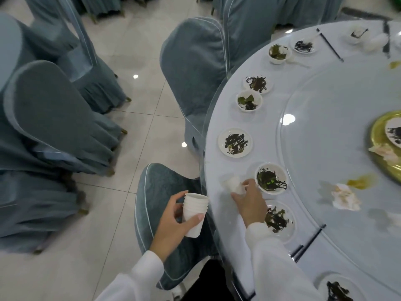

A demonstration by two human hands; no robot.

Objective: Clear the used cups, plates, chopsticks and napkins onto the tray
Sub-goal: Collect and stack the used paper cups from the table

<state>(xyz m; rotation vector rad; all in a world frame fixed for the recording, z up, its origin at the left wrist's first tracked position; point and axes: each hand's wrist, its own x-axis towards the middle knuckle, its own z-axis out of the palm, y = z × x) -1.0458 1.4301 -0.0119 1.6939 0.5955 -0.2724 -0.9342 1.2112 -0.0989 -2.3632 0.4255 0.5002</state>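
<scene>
The round surface (325, 148) fills the right side, its curved edge sweeping from the top right down to the bottom centre, with a raised inner turntable (347, 105) set well in from that edge. Covered chairs (193, 68) crowd the left and top; one chair (165, 213) sits just beside the edge, directly below the hands, and an open strip of tiled floor (138, 131) runs between the chair rows.

Along the outer band of the surface lie dirty plates (235, 142) and bowls (271, 178), spaced close to the rim, leaving narrow bare gaps between them. A gold tray (377, 135) sits on the turntable at the right border, partly cut off. Crumpled napkins (345, 197) lie near the turntable's rim. Dark chopsticks (310, 242) lie across the outer band near the lower right.

The left hand (173, 224) hangs off the surface, above the chair, its grip clamped round a stack of cups (195, 213). The right hand (247, 200) reaches over the edge, fingers curled on a single cup (233, 184) lying tipped on the surface, just beside the nearest bowl.
</scene>
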